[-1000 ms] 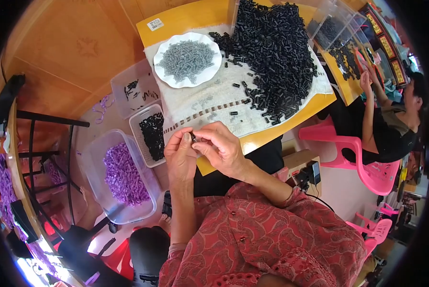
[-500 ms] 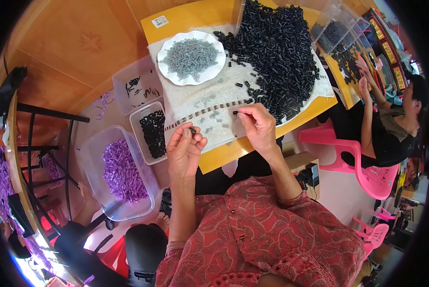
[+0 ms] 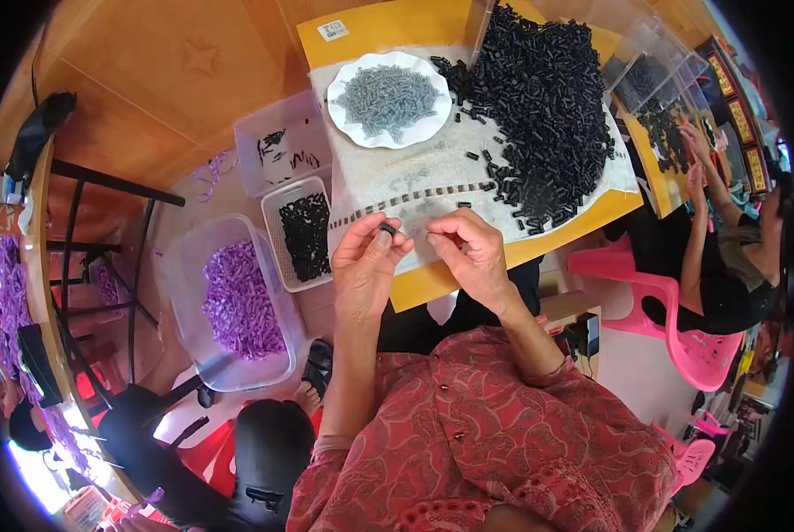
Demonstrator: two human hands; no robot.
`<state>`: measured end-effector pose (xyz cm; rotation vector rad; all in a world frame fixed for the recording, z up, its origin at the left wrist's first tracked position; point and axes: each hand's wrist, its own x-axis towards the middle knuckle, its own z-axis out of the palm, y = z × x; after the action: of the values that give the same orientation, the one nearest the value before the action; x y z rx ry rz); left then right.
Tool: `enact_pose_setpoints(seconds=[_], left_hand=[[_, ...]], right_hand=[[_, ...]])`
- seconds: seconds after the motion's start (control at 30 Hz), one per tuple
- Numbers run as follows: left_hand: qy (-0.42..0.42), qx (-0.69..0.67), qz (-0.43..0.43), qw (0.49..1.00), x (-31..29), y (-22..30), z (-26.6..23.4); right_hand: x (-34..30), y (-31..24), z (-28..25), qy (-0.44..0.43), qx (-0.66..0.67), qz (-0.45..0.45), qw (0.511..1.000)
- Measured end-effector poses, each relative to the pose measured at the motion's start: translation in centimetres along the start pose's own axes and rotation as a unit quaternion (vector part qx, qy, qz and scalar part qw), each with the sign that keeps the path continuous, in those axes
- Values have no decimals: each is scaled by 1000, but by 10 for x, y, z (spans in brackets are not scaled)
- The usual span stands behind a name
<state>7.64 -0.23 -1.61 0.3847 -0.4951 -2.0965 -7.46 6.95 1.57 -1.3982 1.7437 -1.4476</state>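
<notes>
My left hand [image 3: 366, 266] pinches a small black cylindrical piece [image 3: 387, 229] between thumb and forefinger, above the near edge of the white cloth [image 3: 361, 173]. Close beside it on the right is my right hand [image 3: 475, 257], thumb and forefinger pressed together. Whatever those fingertips hold is too small to make out. Beyond both hands, a row of small dark marks crosses the cloth, with several small clear pieces lying around it. One loose black piece [image 3: 463, 205] rests above my right hand. A large heap of black pieces [image 3: 539, 115] covers the cloth's right side.
A white scalloped plate [image 3: 337, 113] holds small clear pieces. Left of the yellow table [image 3: 415, 288] stand a white basket of black parts [image 3: 271, 232] and a clear tub [image 3: 184, 306] of purple strips. At right, another person sits on a pink chair [image 3: 672, 337].
My right hand has come leftward and nearer, beside my left hand. The black piece in my left hand is turned more sideways. The whole view has shifted slightly.
</notes>
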Motion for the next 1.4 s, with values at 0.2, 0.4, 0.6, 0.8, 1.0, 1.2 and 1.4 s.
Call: enact_pose_setpoints(seconds=[0.2,0.4,0.6,0.8,1.0,1.2,1.4], left_hand=[[-14,-33,-3,999,-3,3,7],[-57,-105,-8,993,-7,3,18],[-67,-113,-25,991,-12,6,31],[-67,10,34,997,-18,6,47],[-76,62,50,994,-22,5,50],[-88,67,59,992,-24,4,55],[-113,-16,39,993,-24,5,60]], right_hand=[[1,-7,-3,-10,5,-38,999],[-7,-12,-5,-7,69,17,997],[-10,-19,-9,5,76,9,997],[-16,-22,-15,14,60,12,998],[-19,-32,-18,16,47,-14,999],[-23,-30,-19,22,63,-9,998],[-26,-32,-22,32,59,-35,997]])
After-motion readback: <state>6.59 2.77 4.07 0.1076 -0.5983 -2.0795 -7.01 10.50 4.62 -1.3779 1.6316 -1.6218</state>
